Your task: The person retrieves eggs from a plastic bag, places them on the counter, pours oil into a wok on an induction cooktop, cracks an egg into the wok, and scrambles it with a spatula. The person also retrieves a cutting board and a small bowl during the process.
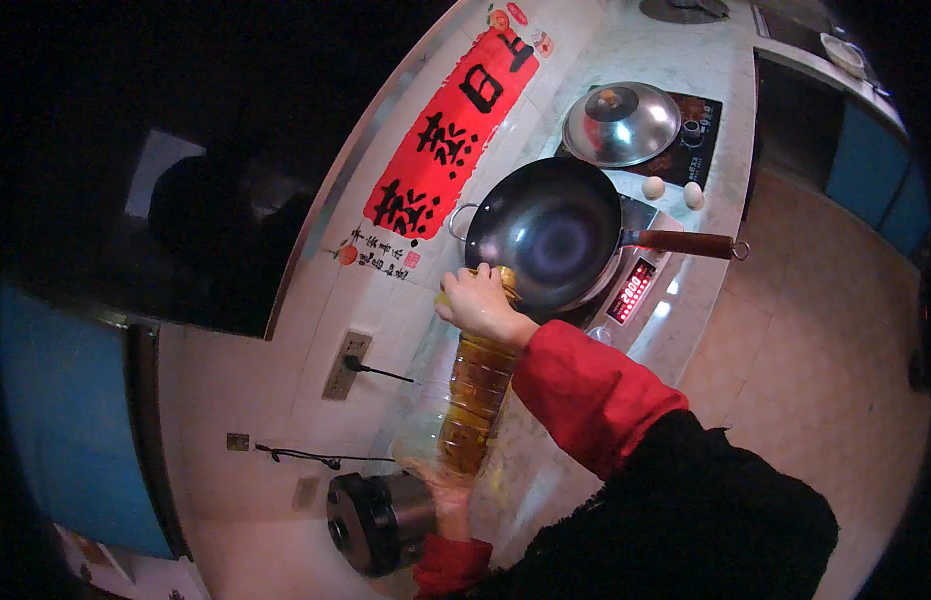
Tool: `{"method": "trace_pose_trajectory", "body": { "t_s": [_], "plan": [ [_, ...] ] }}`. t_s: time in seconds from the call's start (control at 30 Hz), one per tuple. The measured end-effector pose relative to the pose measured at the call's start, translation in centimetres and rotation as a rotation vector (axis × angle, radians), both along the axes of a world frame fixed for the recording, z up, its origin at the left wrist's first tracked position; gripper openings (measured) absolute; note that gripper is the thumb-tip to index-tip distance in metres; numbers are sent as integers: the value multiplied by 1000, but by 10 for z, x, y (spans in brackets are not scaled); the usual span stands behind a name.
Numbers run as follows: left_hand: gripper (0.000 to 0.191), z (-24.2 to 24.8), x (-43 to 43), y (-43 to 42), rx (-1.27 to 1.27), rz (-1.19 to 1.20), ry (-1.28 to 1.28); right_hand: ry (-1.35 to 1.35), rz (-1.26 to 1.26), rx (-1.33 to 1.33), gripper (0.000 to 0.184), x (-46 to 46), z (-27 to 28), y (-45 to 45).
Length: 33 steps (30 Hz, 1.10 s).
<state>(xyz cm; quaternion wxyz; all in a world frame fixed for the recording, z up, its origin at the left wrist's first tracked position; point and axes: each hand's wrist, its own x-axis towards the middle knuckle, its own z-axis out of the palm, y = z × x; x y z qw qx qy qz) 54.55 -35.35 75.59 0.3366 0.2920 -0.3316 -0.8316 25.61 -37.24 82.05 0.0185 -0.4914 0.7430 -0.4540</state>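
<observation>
My right hand, in a red sleeve, is closed around the upper part of a large clear plastic bottle of amber oil, near its yellow cap end. Lower down, my left hand holds the bottle's base; it is blurred. The bottle's top end is at the near rim of a dark wok with a wooden handle. Inside the wok is a dark, shiny surface. An induction cooker with a lit red display lies under the wok. Two eggs rest beside it.
A domed metal lid rests on a second cooktop beyond the wok. An electric rice cooker stands by my left hand. A plugged cord runs from a wall socket. The stone counter's edge borders the tiled floor.
</observation>
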Motion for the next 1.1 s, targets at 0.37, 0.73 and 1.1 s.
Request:
{"method": "trace_pose_trajectory", "body": {
  "t_s": [0.37,0.73,1.1],
  "plan": [
    [96,14,3,-20,-117,41,-266,-68,2,49,37,-22,9,-5],
    [97,49,-23,-18,133,199,-238,-146,-24,59,40,-30,11,-6],
    [96,52,-20,-18,217,286,-278,-172,-20,47,41,-31,13,0]
  ]
}}
